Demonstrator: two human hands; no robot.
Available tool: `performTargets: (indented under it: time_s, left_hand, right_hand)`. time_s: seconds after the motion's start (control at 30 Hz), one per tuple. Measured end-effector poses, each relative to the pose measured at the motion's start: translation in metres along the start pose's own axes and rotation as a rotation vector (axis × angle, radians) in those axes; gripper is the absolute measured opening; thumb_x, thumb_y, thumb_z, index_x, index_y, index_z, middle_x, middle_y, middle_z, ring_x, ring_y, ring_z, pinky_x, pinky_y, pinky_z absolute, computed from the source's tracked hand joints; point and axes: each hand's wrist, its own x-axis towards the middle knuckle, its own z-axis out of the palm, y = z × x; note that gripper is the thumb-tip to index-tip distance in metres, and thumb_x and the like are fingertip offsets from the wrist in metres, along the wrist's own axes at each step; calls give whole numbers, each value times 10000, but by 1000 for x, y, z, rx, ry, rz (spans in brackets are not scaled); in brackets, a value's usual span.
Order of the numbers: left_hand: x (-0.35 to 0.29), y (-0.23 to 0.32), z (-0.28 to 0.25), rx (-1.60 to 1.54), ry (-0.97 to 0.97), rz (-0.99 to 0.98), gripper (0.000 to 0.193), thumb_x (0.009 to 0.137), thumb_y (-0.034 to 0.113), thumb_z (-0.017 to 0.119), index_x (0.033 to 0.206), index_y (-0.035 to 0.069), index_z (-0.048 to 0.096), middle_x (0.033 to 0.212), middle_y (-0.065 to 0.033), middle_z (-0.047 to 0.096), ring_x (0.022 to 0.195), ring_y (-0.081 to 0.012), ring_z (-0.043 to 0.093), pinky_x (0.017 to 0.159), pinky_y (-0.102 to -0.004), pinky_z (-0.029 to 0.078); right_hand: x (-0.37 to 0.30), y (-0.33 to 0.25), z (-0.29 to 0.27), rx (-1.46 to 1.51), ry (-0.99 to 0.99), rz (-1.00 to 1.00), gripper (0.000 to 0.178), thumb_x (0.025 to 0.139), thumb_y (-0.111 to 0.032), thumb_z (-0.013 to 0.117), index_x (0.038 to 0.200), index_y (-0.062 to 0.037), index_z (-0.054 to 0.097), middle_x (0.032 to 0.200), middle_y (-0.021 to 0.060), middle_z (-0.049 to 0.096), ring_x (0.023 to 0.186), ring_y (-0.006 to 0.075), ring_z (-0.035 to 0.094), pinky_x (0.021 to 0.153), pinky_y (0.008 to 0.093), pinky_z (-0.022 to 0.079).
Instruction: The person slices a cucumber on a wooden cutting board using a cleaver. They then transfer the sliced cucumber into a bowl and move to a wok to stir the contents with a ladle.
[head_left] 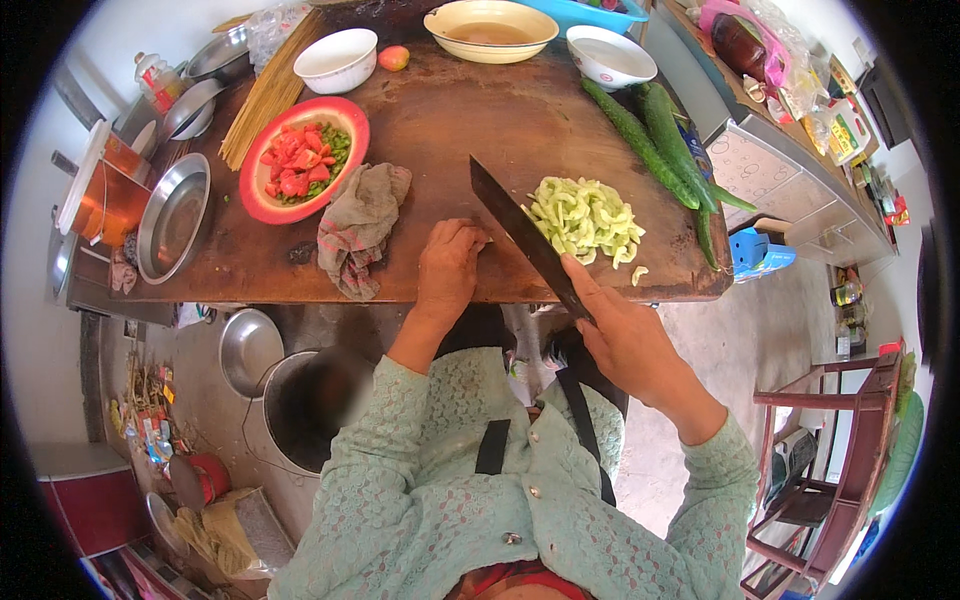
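Observation:
My right hand (625,335) grips the handle of a long dark kitchen knife (522,228). Its blade slants up and left over the wooden table, just left of a heap of sliced pale green vegetable (585,222). At the table's front edge, my left hand (452,262) rests with fingers curled together. Something small and pale shows at its fingertips, too small to name. A crumpled grey cloth (364,230) lies to the left of that hand. Beyond the cloth, a red-rimmed plate (352,118) holds chopped red pieces (298,160) and chopped green pieces (335,148).
Several long green cucumbers (640,140) lie at the table's right. Along the back stand a white bowl (336,62), a yellow enamel basin (490,48) and another white bowl (612,72). A metal basin (150,222) leans at the left edge; a dark bucket (280,440) stands below.

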Motion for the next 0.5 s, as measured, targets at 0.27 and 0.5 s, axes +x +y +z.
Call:
performTargets:
  time_s: [0.27,0.5]
  left_hand:
    - [-2,-3,2,6,6,-15,120,730,-60,601,811,28,589,886,-121,597,869,-330,570,737,-404,475]
    - [-2,-2,0,50,-13,-41,135,710,-63,612,799,36,594,867,-105,603,847,-317,569,711,-395,473]
  right_hand:
    - [-1,-10,7,-68,-93,-4,798,793,-5,544,1494,-122,182,861,169,564,632,374,584,539,465,483]
    - [8,-9,15,-148,-132,8,779,798,0,529,1490,-108,190,873,179,568,662,383,594,558,462,489]
